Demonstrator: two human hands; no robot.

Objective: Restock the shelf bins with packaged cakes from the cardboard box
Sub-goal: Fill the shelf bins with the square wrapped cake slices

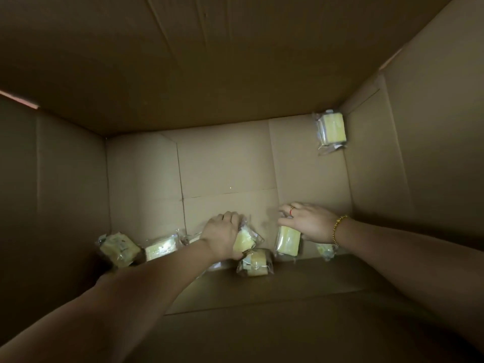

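I look straight down into a deep cardboard box (225, 163). Several clear-wrapped yellow cakes lie along its near edge. My left hand (222, 235) is closed over one wrapped cake (245, 241) near the middle. My right hand (305, 222), with a red ring and a gold bead bracelet, grips the top of another wrapped cake (288, 239) standing on end. A further cake (255, 262) lies just below, between the two hands. One cake (332, 130) sits alone in the far right corner.
Two more wrapped cakes (119, 248) (159, 248) lie at the near left of the box floor, and one (324, 250) is partly hidden under my right wrist. Tall box walls (419, 153) rise on every side. No shelf bins are in view.
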